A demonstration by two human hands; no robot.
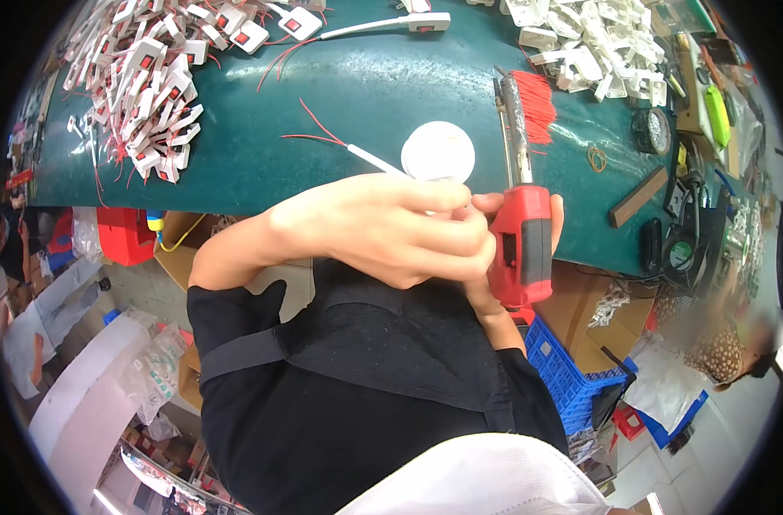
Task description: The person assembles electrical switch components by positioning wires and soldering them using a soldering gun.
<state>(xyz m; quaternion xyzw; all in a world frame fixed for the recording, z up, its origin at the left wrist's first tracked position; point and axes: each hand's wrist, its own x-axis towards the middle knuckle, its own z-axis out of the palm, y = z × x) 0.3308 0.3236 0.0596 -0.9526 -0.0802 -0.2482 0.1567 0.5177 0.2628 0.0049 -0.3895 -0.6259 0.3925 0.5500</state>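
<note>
"White cable (376, 160) pinched where?"
"By left hand (383, 225), at near edge of desk (263, 176); 2 red wires (324, 134) angled toward far-left corner."
"Red tool (523, 245)?"
"Clasped in right hand (557, 220), right of cable."

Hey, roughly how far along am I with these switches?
Many look done: the white switches heaped at left, red wires showing. In hand: your left hand holds a white lead; your right hand holds a red tool. Probably remaining: the heap of white parts and the loose red wires.
</note>
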